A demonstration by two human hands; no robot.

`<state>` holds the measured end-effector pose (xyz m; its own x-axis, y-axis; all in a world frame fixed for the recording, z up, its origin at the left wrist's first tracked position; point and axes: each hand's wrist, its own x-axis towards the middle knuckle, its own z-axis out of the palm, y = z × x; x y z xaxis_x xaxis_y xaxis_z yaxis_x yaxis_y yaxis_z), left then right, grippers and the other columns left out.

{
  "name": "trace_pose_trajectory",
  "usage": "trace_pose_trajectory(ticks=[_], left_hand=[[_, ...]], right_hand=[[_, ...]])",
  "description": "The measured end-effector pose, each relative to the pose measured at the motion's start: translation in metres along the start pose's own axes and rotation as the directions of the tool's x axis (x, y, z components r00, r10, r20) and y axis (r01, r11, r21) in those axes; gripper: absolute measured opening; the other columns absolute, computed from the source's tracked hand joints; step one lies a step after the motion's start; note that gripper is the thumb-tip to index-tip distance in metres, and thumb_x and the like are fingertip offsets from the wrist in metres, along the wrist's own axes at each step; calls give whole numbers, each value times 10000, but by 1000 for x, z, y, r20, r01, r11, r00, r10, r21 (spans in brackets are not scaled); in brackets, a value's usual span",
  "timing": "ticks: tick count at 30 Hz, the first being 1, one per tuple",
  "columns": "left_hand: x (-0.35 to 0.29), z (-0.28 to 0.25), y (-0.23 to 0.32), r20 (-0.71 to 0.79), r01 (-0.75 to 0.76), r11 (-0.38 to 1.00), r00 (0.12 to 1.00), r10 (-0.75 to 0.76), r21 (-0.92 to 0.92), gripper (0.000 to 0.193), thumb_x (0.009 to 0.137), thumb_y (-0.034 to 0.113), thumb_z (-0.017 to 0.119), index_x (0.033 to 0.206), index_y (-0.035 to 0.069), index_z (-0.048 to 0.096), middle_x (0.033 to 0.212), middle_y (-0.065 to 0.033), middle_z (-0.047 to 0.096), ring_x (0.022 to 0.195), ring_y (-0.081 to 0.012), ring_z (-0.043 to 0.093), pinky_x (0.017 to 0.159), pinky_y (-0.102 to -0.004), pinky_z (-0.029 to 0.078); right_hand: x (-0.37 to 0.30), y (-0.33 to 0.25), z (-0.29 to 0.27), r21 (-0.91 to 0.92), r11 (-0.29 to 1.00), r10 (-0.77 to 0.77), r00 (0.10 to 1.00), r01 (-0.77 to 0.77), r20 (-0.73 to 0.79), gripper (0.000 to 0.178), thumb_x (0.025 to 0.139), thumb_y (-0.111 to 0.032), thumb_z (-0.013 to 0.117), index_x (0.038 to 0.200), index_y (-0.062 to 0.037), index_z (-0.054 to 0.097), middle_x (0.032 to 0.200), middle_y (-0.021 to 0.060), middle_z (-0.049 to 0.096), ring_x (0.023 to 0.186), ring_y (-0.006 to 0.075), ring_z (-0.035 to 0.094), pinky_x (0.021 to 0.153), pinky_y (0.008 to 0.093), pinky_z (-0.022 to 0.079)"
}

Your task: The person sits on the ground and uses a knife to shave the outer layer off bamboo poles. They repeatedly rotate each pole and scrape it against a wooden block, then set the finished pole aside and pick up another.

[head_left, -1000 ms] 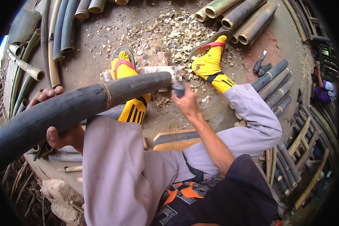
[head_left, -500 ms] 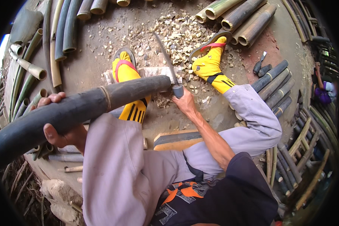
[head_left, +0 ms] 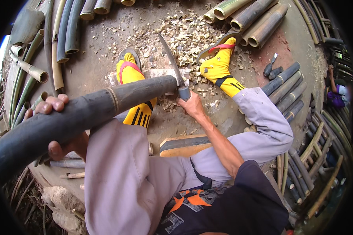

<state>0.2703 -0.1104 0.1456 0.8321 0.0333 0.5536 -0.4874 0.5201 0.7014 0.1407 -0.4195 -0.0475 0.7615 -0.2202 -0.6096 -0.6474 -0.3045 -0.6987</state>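
Note:
A thick dark bamboo pole (head_left: pixel 82 105) slants across my left thigh, its near end running out at the left edge. My left hand (head_left: pixel 75 144) is wrapped round it from beneath, fingertips over the far side and thumb on the near side. A pale ring marks one node. In my right hand (head_left: pixel 191 103) is the dark handle of a machete (head_left: pixel 171 55), its long curved blade pointing away from me. The blade's base is right beside the pole's far end; whether they touch I cannot tell. Below that end lies a pale wooden block (head_left: pixel 159 73), partly hidden.
Wood chips (head_left: pixel 184 35) litter the ground around my sandalled feet in yellow socks. Cut bamboo lengths (head_left: pixel 262 25) are stacked at the far right, with more bamboo poles (head_left: pixel 72 31) at the left. A small tool (head_left: pixel 268 68) lies near the right-hand stack. Another person (head_left: pixel 337 98) is at the right edge.
The pole has shifted slightly away and to the right, its node ring with it. My left hand has moved a little right along with it. The machete has moved only slightly left.

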Motion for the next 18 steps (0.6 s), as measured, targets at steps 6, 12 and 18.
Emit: trace_pose_trajectory(ticks=[6,12,18], left_hand=[[-4,11,-6,-258,14,996,966,10,90,729,725,369,669,1315,56,375,1125,-181,523,981,-304,544,932,-507,421],[19,44,23,-383,23,997,924,9,80,735,817,433,578,1386,33,343,1363,-259,409,1272,-380,424,1097,-598,246],[10,-32,70,-320,229,971,917,-240,-71,505,898,277,541,1334,41,444,1265,-110,559,1174,-250,515,1055,-530,337]], right_hand=[[-7,7,3,83,996,-41,998,44,-41,465,769,-359,734,1020,-16,545,791,135,644,668,231,645,603,343,500],[-10,8,-4,92,990,-104,995,105,-6,507,826,-463,670,1055,-30,537,813,123,630,699,224,632,636,367,502],[-9,-6,6,48,958,-263,933,283,-247,500,817,-459,678,978,5,584,839,116,624,680,210,623,621,342,503]])
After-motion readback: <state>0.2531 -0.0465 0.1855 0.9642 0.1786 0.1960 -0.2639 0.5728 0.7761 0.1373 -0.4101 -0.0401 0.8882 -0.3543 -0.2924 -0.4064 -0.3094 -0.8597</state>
